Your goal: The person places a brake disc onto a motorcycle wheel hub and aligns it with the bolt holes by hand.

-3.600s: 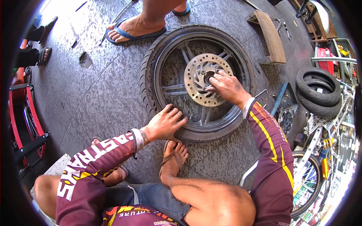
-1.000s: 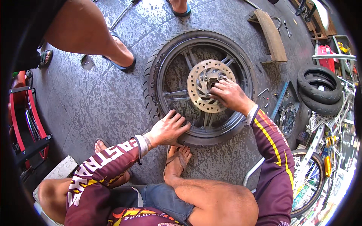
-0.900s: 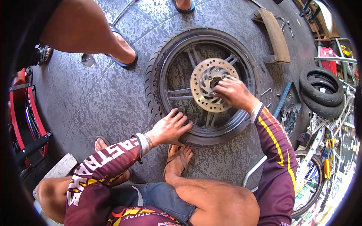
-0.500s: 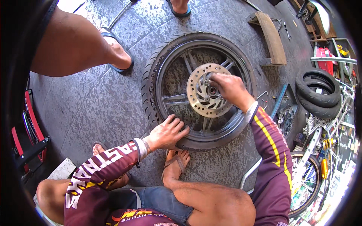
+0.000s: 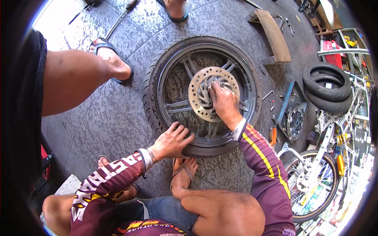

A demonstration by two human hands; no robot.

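Observation:
A motorcycle wheel lies flat on the floor, with a black tyre (image 5: 151,94) around a dark spoked rim. At its centre sits a brake disc (image 5: 197,108), pale gold and ringed with holes. My right hand (image 5: 225,103) is over the disc's middle, thumb and fingers pinched together by the hub. What they pinch, if anything, is too small and covered to make out. My left hand (image 5: 173,141) rests on the near left part of the tyre and rim, its fingers spread. Part of the hub is hidden under my right hand.
Another person's leg (image 5: 75,78) and sandalled foot stand left of the wheel. A curved wooden stool (image 5: 271,37) is at the far right. Rightward lie an orange-handled tool (image 5: 273,131), a tray (image 5: 289,94) with a second disc (image 5: 295,122), stacked tyres (image 5: 328,84) and a spoked wheel (image 5: 334,173).
My right hand has moved nearer to me across the disc's centre, still pinched. My left hand stays on the tyre. The view has shifted, and the other person's leg reaches lower in it.

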